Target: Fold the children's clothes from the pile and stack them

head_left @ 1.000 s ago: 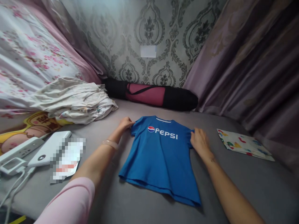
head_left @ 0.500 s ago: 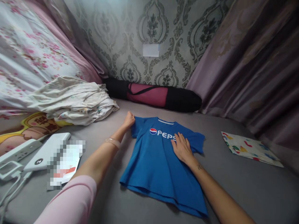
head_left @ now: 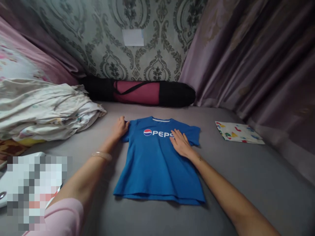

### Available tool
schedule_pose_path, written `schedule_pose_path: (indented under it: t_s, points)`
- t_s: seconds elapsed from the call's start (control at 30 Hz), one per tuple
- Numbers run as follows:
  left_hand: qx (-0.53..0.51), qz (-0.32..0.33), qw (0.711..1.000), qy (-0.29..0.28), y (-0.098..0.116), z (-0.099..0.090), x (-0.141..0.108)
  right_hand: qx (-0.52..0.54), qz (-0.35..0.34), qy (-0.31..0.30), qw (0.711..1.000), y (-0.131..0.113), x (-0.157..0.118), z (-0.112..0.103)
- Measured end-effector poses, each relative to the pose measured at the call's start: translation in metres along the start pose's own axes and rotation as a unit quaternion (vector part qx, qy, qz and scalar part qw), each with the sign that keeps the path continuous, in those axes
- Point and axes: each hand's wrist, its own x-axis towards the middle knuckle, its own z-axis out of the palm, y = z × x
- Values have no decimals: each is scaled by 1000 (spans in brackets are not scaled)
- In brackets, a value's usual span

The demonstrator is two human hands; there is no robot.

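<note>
Bed: a grey sheet (head_left: 246, 177) is spread across the lower and middle frame.
Room: the sheet is backed by a damask-patterned wall (head_left: 95, 42) at top centre; the upper right is filled by a mauve curtain (head_left: 256, 62), and the upper left is hung with pink and mauve fabric (head_left: 52, 54).
Wall's foot: one black-and-maroon roll bag (head_left: 137, 91) is laid lengthwise; one white card (head_left: 133, 37) is fixed above it.
Cloths: one crumpled pale heap (head_left: 46, 109) is seen at left, one folded patterned cloth (head_left: 240, 132) at right.
Lower left: one white device (head_left: 5, 183) is partly masked by blurred squares.
Blue shirt: one (head_left: 152, 170), laid flat at centre, printed front up.
Collar and hem: the collar is pointed at the wall, the hem at the bottom edge; the long axis is run almost straight up the frame.
Left hand: (head_left: 121, 127) placed at the left-side sleeve, fingers curled; whether cloth is gripped cannot be told.
Right hand: (head_left: 181, 144) rested flat on the chest, fingers extended and released, the lettering's end covered.
</note>
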Motion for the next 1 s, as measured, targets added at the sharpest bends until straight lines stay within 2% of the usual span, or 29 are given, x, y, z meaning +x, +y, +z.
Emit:
schedule_pose_path:
  t_s: [0.07,0.17,0.27,0.37,0.43,0.53,0.6,0.67,0.77,0.83,0.9,1.0]
  points:
    - [-13,-12,1000,6,-5,-8,-9,-5,1,19,1000,19,-6,-8]
    - [-19,-28,999,-14,-18,-25,-29,-33,50,15,998,59,-23,-21]
    - [-39,-13,996,-83,-31,-45,-60,-25,83,28,996,92,-49,-36]
    - [-117,-6,978,-171,-39,-60,-107,10,91,86,992,102,-81,-52]
    - [-183,-10,960,-211,-39,-65,-144,56,101,94,989,95,-105,-59]
    - [-267,-25,932,-244,-31,-71,-199,154,125,32,980,70,-141,-64]
    - [-296,-31,925,-236,-21,-74,-229,204,108,-6,973,49,-163,-66]
    - [-323,-32,920,-219,-13,-76,-251,221,53,-28,973,28,-182,-69]
    - [-363,-25,909,-204,-7,-72,-269,208,-33,-72,975,4,-202,-74]
    - [-371,-23,909,-187,-7,-67,-273,178,-62,-80,979,-6,-209,-74]
    - [-370,-24,914,-164,-7,-63,-273,133,-62,-61,987,-11,-211,-69]
    - [-370,-30,920,-127,-2,-62,-273,47,-22,-14,999,-17,-208,-58]
